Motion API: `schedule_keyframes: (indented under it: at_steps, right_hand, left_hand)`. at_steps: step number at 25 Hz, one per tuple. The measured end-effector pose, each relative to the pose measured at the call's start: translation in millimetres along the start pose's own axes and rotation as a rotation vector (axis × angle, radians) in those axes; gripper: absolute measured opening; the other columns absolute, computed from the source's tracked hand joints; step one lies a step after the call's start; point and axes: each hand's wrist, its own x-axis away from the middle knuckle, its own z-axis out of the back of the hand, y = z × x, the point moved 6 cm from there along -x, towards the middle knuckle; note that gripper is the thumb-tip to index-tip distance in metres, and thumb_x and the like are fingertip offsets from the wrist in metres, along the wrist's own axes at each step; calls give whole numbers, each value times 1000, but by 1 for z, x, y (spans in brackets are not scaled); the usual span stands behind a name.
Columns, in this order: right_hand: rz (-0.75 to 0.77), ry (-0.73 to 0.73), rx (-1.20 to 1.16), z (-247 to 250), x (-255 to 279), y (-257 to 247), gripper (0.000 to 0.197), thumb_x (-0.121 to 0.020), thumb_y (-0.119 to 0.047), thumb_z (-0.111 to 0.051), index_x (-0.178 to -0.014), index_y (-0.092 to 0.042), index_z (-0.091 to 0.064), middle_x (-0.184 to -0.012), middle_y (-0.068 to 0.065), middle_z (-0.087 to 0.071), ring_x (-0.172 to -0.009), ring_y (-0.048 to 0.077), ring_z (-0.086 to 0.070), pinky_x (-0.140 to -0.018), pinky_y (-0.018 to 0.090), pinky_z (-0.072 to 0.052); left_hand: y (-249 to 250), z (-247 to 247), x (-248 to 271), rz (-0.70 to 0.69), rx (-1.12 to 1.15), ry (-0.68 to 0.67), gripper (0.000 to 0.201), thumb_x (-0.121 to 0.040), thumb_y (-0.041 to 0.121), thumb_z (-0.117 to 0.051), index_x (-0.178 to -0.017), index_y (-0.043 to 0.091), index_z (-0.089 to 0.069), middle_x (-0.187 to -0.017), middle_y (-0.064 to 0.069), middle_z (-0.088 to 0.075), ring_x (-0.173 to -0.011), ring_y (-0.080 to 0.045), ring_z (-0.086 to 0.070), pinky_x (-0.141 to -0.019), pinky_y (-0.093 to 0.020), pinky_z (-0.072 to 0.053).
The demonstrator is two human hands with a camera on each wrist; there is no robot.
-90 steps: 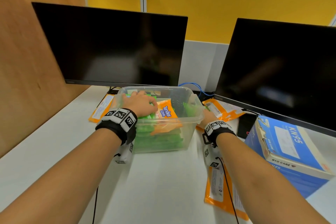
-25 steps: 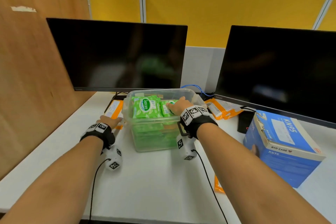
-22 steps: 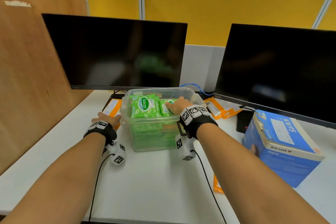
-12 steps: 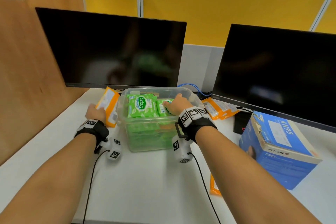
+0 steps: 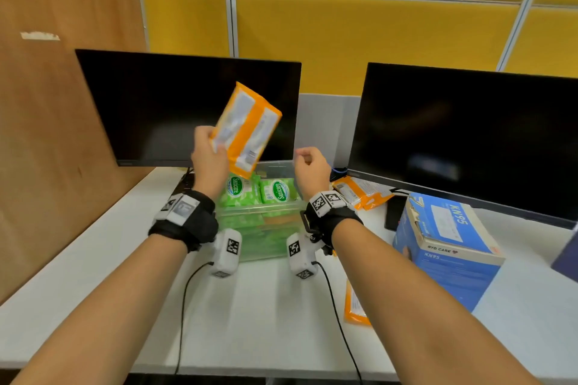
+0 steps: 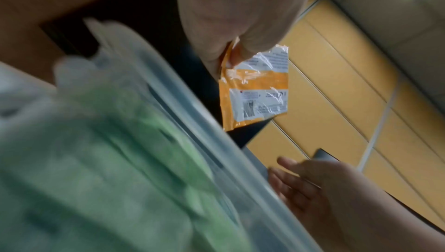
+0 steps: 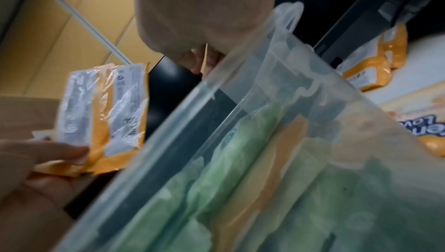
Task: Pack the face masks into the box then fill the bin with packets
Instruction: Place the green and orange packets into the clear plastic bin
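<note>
An orange packet (image 5: 247,130) is being held up above the clear bin (image 5: 269,228) by the left hand (image 5: 208,162), its lower corner pinched between thumb and fingers. The right hand (image 5: 311,170) is being held beside it over the bin's right edge, fingers loosely curled, with nothing gripped. Green packets (image 5: 259,192) are being kept stacked inside the bin, nearly to its rim. More orange packets (image 5: 359,194) are lying on the desk (image 5: 266,322) just right of the bin, and a blue mask box (image 5: 447,244) is sitting further right, lid closed.
</note>
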Motion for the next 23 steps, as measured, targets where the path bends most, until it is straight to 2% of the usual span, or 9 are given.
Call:
schedule_keyframes:
  at_steps: [2,4,8,10,13,15,17,19,23]
  right_hand:
    - [-68,148,-174,29,-6,9,21,-89,-10,-47,-93,-20,-65,-100,8,-69,-92,24,-64,-78,32,-53]
    - [-160,273,-112,68,-14,30,22,-90,-9,-46,-93,-20,-66,-104,8,-67,-100,27,-63,-84,35,-50]
    - [-396,-181,712,97,5,100,37,-98,-13,-43,-135,-6,-48,-130,15,-56,-119,30,-54,-96,35,-43]
    - [-477,-399,743,86,22,139,57,-93,-24,-58,-145,-12,-36,-144,12,-44,-130,29,-46,-103,35,-39]
    - [-473,-441,842,70,28,167,81,-88,-46,-61,-149,-9,-22,-150,13,-36,-135,31,-39,-108,39,-36]
    - [-471,-382,972,69,23,175,90,-85,-53,-60,-149,-6,-18,-150,15,-33,-136,33,-35,-108,42,-34]
    - [-429,-366,1003,64,20,183,76,-81,-48,-67,-138,-7,-38,-138,15,-47,-124,32,-49,-100,41,-43]
    - [-407,-363,913,62,20,186,43,-80,-33,-69,-113,-10,-55,-119,11,-63,-103,29,-63,-89,38,-52]
    - [-375,-275,748,82,19,156,26,-94,-13,-49,-115,0,-59,-120,16,-61,-111,34,-59,-87,36,-48]
  left_hand:
    - [4,-29,18,33,108,-119,27,-91,-3,-44,-113,11,-44,-99,-3,-51,-84,-15,-51,-61,-17,-41]
    - [1,-52,30,71,193,-208,33,-91,-6,-44,-107,21,-38,-95,-1,-50,-78,-14,-53,-60,-19,-45]
    - [-5,-98,42,223,197,-402,23,-90,0,-41,-78,19,-45,-101,-10,-52,-96,-30,-57,-74,-36,-45]
    - [1,-111,54,256,62,-480,5,-92,22,-52,-93,17,-52,-109,-9,-48,-103,-33,-56,-79,-37,-46]
    - [7,-127,72,129,-297,-692,68,-74,52,-73,-126,19,-46,-125,-4,-30,-111,-21,-44,-93,-31,-42]
    - [8,-132,84,26,-518,-820,88,-66,60,-76,-137,24,-39,-135,-6,-24,-125,-25,-35,-104,-38,-37]
    - [5,-137,87,-62,-683,-876,92,-62,66,-74,-138,30,-36,-136,-8,-24,-129,-29,-33,-106,-45,-39]
    - [4,-139,87,-100,-713,-864,88,-62,71,-70,-135,33,-38,-135,-7,-25,-127,-29,-35,-104,-46,-41]
    - [17,-132,91,-220,-583,-780,67,-68,62,-71,-125,33,-50,-131,-5,-30,-122,-27,-43,-99,-42,-45]
